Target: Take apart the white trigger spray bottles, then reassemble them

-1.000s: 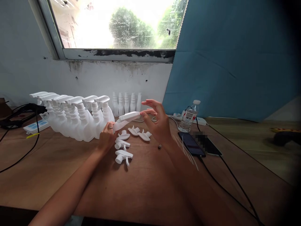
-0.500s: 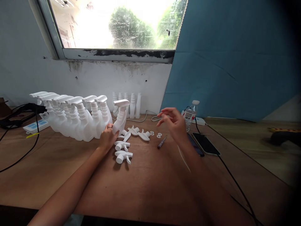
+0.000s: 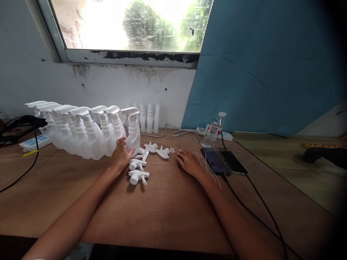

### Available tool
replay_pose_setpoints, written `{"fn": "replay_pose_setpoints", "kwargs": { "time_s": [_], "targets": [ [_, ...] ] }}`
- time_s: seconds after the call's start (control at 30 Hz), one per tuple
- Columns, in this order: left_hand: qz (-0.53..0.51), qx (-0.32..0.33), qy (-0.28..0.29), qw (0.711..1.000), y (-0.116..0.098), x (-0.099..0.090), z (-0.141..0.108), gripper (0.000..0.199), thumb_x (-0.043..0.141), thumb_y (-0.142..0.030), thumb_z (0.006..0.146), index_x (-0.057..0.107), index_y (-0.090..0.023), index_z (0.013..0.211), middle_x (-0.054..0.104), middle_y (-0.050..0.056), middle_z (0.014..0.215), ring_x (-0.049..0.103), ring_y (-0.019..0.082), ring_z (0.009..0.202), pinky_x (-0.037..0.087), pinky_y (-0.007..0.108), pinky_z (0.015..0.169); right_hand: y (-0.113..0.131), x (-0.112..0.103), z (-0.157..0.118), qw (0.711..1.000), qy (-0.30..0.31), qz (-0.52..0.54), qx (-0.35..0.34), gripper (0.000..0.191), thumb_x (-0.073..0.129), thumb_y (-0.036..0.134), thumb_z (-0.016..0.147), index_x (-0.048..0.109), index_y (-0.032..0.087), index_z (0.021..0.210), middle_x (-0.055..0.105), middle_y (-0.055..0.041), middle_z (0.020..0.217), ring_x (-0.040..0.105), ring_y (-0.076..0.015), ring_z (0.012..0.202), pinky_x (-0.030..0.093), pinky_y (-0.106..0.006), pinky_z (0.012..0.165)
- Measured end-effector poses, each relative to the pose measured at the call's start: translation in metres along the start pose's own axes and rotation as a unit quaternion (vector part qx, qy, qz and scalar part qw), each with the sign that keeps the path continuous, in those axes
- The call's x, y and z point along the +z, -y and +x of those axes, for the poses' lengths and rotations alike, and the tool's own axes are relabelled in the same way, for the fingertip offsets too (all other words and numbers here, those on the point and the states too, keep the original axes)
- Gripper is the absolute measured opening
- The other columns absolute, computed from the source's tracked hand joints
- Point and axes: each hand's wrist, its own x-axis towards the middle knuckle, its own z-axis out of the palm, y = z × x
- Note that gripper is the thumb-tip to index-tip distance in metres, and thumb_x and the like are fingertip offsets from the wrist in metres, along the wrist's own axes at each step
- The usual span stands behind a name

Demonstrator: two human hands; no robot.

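My left hand (image 3: 120, 153) is at the lower part of a white trigger spray bottle (image 3: 133, 131), thumb in front and fingers at its left side. The bottle stands upright at the right end of a row of similar spray bottles (image 3: 92, 139). My right hand (image 3: 188, 162) rests low on the table, fingers curled over a small screwdriver, of which only a dark end shows. A white figure-eight piece (image 3: 172, 150) lies left of that hand; another is mostly covered by the fingers. Between my hands lie several loose white trigger sprayer heads (image 3: 138, 177).
Slim white bottles (image 3: 150, 119) stand against the wall. At right are a clear water bottle (image 3: 213, 133), phones (image 3: 217, 162) with black cables, white ties (image 3: 208, 168) and a power strip (image 3: 227, 136). Another power strip (image 3: 35, 142) lies left. The wooden table (image 3: 151, 216) ends near me.
The spray bottle has gone from tilted to upright, closer to the row, with my left hand on it. My right hand has dropped from the air onto the screwdriver on the table.
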Motion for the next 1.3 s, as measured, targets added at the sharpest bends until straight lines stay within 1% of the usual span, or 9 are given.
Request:
{"fn": "replay_pose_setpoints", "kwargs": {
  "time_s": [0.13,0.23,0.4,0.57,0.73,0.87,1.0,1.13,1.3],
  "targets": [
    [0.069,0.024,-0.047,0.996,-0.006,-0.008,-0.003,0.048,0.060,-0.051,0.081,0.041,-0.020,0.112,0.058,0.008,0.102,0.063,0.023,0.075,0.036,0.027,0.049,0.002,-0.002,0.001,1.000,0.015,-0.017,0.007,0.022,0.048,0.021,0.090,0.069,0.016,0.095,0.064,-0.0123,0.118,0.050,-0.0261,0.116,0.031,-0.040,0.096],
    [0.063,0.100,-0.052,0.992,-0.013,-0.011,-0.008,0.031,0.051,-0.047,0.089,0.048,-0.019,0.100,0.060,0.005,0.087,0.063,0.021,0.073,0.038,0.027,0.053,0.006,-0.006,0.001,1.000,0.021,-0.016,0.007,0.020,0.050,0.013,0.086,0.069,0.016,0.090,0.066,-0.0106,0.112,0.054,-0.0239,0.112,0.031,-0.037,0.094],
    [0.009,0.184,0.065,0.981,-0.024,0.002,-0.020,0.020,0.049,-0.035,0.091,0.055,-0.019,0.101,0.063,0.008,0.101,0.063,0.023,0.095,0.049,0.029,0.074,0.012,-0.007,0.000,0.999,0.035,0.000,-0.003,0.018,0.052,0.009,0.082,0.067,0.017,0.085,0.068,-0.0078,0.101,0.058,-0.0205,0.102,0.034,-0.033,0.088],
    [-0.014,0.164,0.155,0.974,-0.025,0.014,-0.025,0.032,0.049,-0.036,0.090,0.060,-0.020,0.116,0.052,0.013,0.132,0.050,0.028,0.122,0.042,0.041,0.101,0.013,-0.001,-0.001,0.999,0.038,0.010,0.005,0.024,0.053,0.010,0.084,0.064,0.018,0.103,0.065,-0.0094,0.109,0.057,-0.0213,0.107,0.035,-0.034,0.091],
    [-0.035,0.128,0.195,0.972,-0.022,0.016,-0.025,0.037,0.050,-0.039,0.090,0.060,-0.022,0.122,0.059,0.012,0.122,0.056,0.029,0.114,0.046,0.042,0.096,0.015,0.000,-0.004,0.999,0.031,-0.001,0.028,0.024,0.053,0.013,0.085,0.065,0.018,0.104,0.056,-0.0148,0.125,0.046,-0.0290,0.122,0.033,-0.042,0.095],
    [-0.066,0.143,0.193,0.968,-0.023,0.014,-0.025,0.024,0.050,-0.034,0.090,0.065,-0.023,0.105,0.063,0.007,0.115,0.061,0.023,0.106,0.048,0.033,0.092,0.015,-0.002,-0.003,0.999,0.028,-0.002,0.035,0.014,0.056,0.015,0.084,0.067,0.017,0.092,0.060,-0.0135,0.118,0.046,-0.0295,0.121,0.031,-0.043,0.095],
    [-0.128,0.184,0.209,0.952,-0.025,0.011,-0.025,0.016,0.052,-0.032,0.089,0.065,-0.022,0.088,0.064,0.004,0.109,0.065,0.018,0.092,0.050,0.029,0.085,0.013,-0.002,-0.001,0.999,0.017,0.006,0.035,0.009,0.057,0.013,0.082,0.064,0.016,0.087,0.063,-0.0110,0.107,0.053,-0.0258,0.110,0.034,-0.037,0.088],
    [-0.171,0.216,0.225,0.935,-0.027,0.010,-0.025,0.014,0.055,-0.027,0.088,0.064,-0.021,0.096,0.064,0.004,0.112,0.066,0.016,0.087,0.052,0.028,0.084,0.015,-0.004,0.000,1.000,-0.001,0.019,0.017,0.008,0.058,0.010,0.080,0.062,0.017,0.082,0.066,-0.0078,0.093,0.058,-0.0225,0.094,0.035,-0.034,0.082],
    [-0.171,0.289,0.180,0.925,-0.033,0.007,-0.028,0.025,0.043,-0.015,0.091,0.064,-0.020,0.103,0.064,0.007,0.116,0.064,0.017,0.099,0.052,0.030,0.088,0.025,-0.010,-0.004,0.998,-0.032,0.052,-0.032,0.006,0.059,0.014,0.082,0.060,0.017,0.076,0.066,-0.0051,0.079,0.058,-0.0178,0.075,0.037,-0.028,0.071]
  ]
}}
